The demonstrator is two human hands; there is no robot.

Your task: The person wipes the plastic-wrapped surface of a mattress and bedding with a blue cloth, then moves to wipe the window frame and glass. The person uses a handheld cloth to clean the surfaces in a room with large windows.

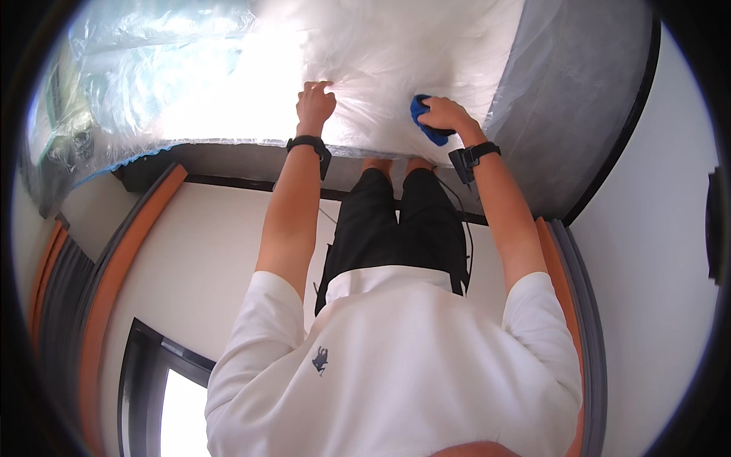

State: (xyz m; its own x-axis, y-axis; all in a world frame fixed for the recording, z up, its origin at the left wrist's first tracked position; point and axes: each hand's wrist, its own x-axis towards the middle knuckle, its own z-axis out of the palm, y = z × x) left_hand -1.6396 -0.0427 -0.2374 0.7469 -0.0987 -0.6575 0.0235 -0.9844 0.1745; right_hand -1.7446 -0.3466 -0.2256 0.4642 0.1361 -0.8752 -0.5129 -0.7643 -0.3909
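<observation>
The person leans over a big clear plastic sheet [396,46], bare feet hidden past its near edge. A blue cloth [418,111] is bunched over the right part of that sheet, not far in from the near edge. The right hand [445,116] has its fingers closed around it, though I can't tell from here whether the cloth presses on the plastic. Farther left over the sheet, the left hand [315,105] reaches palm down, fingers loosely curled; whether they pinch a fold, rest on it or hover, I can't tell.

The cloth looks light, soft and floppy, so I'd say a handful from the middle suits it, gathered just as it is. The sheet, creased and glossy, is probably thin and slippery, apt to slide or tear if tugged; a fold gathered near its edge should give a better grip than the smooth flat part.

Each wrist wears a black band. Back from the sheet's near edge, on the left, hangs an orange and grey curtain [126,266].
</observation>
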